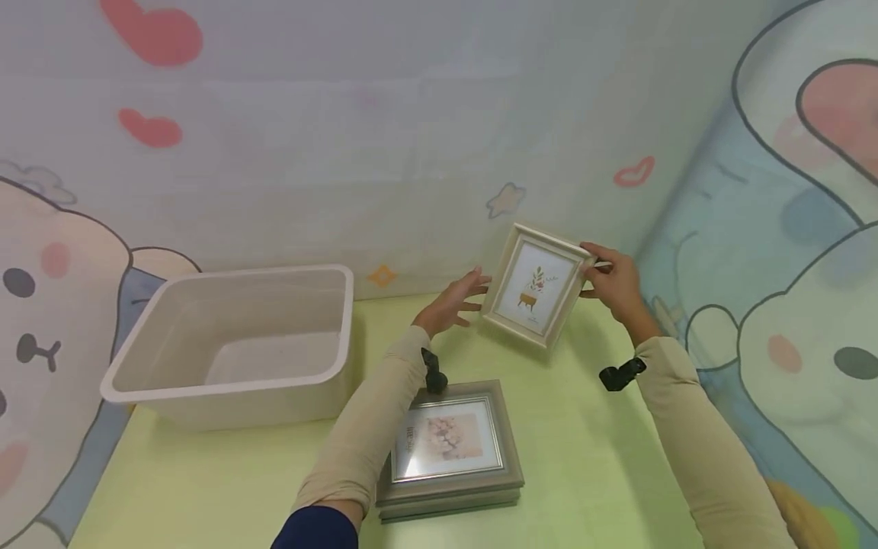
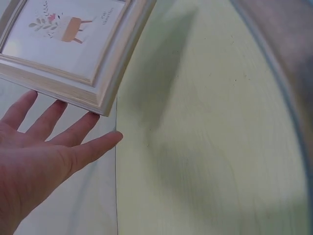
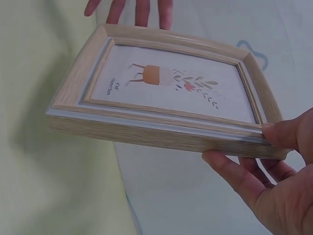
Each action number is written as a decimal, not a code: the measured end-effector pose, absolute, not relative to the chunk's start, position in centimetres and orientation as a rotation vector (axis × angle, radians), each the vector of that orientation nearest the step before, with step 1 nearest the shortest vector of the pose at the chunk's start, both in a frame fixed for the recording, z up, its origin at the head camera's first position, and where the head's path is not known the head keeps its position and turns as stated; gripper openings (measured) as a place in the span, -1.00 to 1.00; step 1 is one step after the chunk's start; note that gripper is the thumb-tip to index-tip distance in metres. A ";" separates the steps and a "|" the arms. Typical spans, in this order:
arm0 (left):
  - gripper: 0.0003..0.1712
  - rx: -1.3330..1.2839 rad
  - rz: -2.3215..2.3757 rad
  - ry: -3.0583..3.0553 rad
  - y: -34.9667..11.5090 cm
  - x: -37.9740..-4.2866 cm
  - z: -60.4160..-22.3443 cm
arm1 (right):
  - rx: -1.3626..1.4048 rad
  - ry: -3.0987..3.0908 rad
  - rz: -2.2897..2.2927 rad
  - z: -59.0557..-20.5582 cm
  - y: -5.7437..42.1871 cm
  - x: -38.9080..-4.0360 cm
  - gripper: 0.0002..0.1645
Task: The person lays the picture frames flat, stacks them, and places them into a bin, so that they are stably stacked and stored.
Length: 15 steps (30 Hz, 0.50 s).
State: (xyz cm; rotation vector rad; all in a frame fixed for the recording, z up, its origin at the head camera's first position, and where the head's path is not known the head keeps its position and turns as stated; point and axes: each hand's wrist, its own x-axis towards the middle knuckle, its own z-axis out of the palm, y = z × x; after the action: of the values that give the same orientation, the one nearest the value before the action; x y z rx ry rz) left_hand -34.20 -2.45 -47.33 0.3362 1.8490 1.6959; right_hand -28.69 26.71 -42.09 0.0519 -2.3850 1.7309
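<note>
A light wooden picture frame (image 1: 538, 286) with a potted plant print is held up, tilted, over the far part of the table. My right hand (image 1: 613, 284) pinches its right edge, the thumb on the front and the fingers behind, as the right wrist view shows. On the other side my left hand (image 1: 453, 303) is spread, its straight fingertips right at the frame's left edge. In the left wrist view the fingers (image 2: 73, 129) lie along that edge without curling round it. A stack of silver-grey picture frames (image 1: 449, 450), the top one with a pink blossom print, lies below my left forearm.
A beige plastic bin (image 1: 233, 396) with a wide rim stands on the left of the yellow-green table (image 1: 576, 473). Behind the table hangs a pale printed cloth (image 1: 384, 152), and another cloth with cartoon animals borders the right side.
</note>
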 end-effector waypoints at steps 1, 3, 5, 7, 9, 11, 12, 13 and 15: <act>-0.20 0.337 1.697 1.861 -2.6 -34.3 -47.1 | 0.057 -2.371 1.741 -41.7 26.6 -28.7 -0.41; -0.19 0.335 1.707 1.878 -3.0 -34.5 -46.8 | 0.063 -2.346 1.756 -41.0 26.4 -28.9 -0.41; -0.18 0.322 1.723 1.884 -3.3 -34.5 -46.6 | 0.059 -2.330 1.775 -40.5 26.3 -29.1 -0.41; -0.18 0.313 1.738 1.899 -3.7 -34.4 -46.7 | 0.048 -2.316 1.797 -40.3 26.2 -29.3 -0.40; -0.18 0.309 1.760 1.915 -3.9 -34.2 -46.9 | 0.031 -2.307 1.819 -40.2 26.1 -29.3 -0.39; -0.20 0.301 1.795 1.929 -4.0 -33.9 -46.8 | 0.011 -2.304 1.840 -39.9 26.0 -29.3 -0.39; -0.22 0.290 1.820 1.927 -4.0 -33.8 -46.9 | 0.000 -2.298 1.852 -39.8 26.0 -29.2 -0.38; -0.24 0.274 1.851 1.921 -3.9 -33.6 -46.8 | -0.010 -2.293 1.863 -39.7 25.9 -29.2 -0.38; -0.30 0.225 1.920 1.907 -3.8 -33.3 -46.7 | -0.027 -2.264 1.906 -39.6 25.8 -29.0 -0.38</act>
State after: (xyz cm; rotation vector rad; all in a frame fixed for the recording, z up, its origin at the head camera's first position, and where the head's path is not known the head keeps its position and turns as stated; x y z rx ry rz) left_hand -33.29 -3.79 -46.70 0.2255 1.9071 1.9203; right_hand -29.04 25.75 -39.59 -0.0268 -2.2642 1.9057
